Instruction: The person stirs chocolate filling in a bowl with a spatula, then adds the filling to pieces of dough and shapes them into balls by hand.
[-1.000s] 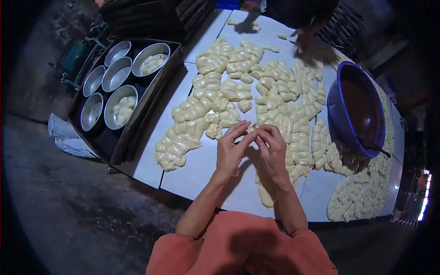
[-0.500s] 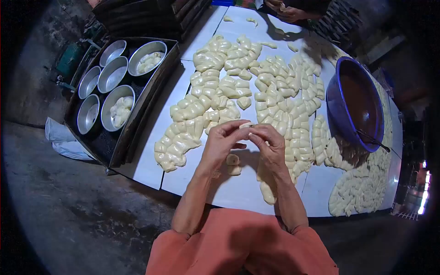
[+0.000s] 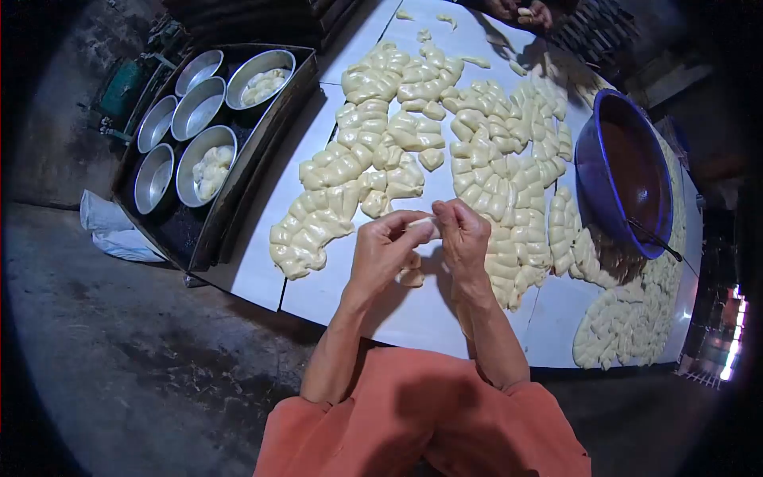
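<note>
My left hand (image 3: 380,256) and my right hand (image 3: 464,245) meet above the near part of the white table (image 3: 367,313). A small pale dough piece (image 3: 424,226) is pinched between their fingertips, mostly covered by them. Just below my hands lie small dough pieces (image 3: 411,277), partly hidden by the left hand. Glossy cut dough pieces, packed side by side, spread over the table to the left (image 3: 314,219) and beyond the right hand (image 3: 509,191).
At right stands a blue basin (image 3: 590,159) of brown filling with a dark-handled utensil (image 3: 656,242). A dark tray (image 3: 258,147) at left carries several round metal pans (image 3: 199,110), two with dough inside. Another person's hands (image 3: 520,12) work at the far edge.
My right hand has turned, its fingers now more upright around the dough piece. The view has shifted slightly. The other person's hands have moved.
</note>
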Motion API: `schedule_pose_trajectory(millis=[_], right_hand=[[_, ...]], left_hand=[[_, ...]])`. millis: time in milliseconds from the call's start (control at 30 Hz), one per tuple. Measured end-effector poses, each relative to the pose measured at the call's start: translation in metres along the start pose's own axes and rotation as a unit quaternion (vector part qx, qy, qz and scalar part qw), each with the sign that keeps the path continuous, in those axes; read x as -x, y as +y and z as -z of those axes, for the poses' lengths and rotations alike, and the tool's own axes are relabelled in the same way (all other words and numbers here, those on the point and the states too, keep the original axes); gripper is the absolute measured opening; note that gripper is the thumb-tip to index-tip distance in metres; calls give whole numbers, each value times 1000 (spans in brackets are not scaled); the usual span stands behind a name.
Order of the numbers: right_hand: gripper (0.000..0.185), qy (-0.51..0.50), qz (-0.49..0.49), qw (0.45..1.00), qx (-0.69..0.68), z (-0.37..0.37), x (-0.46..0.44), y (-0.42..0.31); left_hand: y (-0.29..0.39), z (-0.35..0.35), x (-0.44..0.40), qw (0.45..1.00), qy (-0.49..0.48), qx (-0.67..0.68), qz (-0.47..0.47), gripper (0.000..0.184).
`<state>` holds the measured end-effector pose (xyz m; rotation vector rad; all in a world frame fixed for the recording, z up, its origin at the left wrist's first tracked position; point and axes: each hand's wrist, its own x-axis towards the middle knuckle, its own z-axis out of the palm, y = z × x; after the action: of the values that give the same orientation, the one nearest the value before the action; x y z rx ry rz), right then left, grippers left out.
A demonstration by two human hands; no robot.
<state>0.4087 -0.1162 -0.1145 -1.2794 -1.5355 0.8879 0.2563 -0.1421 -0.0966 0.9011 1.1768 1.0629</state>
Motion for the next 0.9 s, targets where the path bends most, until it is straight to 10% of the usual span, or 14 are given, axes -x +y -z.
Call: schedule_pose_trajectory(millis=[200, 333, 467, 667, 733, 800, 900], right_hand=[[29, -54, 82, 994, 56, 17, 41, -23], [16, 31, -275, 948, -160, 12, 70, -1], [24, -117, -11, 943, 312, 3, 72, 2], [25, -169, -206, 904, 335, 28, 31, -31], [32, -124, 59, 912, 388, 30, 16, -16], [32, -87, -126, 952, 265, 13, -13, -1], [34, -36, -37, 960, 274, -15, -49, 28]], left_hand=[[0, 12, 12, 996, -40, -27, 79, 36], [3, 26, 25, 943, 1, -324, -77, 49], [-18, 28, 35, 869, -88, -461, -157, 52], [-23, 34, 28, 879, -126, -445, -114, 69], [-9, 39, 28, 896, -117, -410, -121, 76], [8, 49, 25, 893, -132, -430, -32, 76], [12, 59, 10, 906, -71, -416, -28, 61]])
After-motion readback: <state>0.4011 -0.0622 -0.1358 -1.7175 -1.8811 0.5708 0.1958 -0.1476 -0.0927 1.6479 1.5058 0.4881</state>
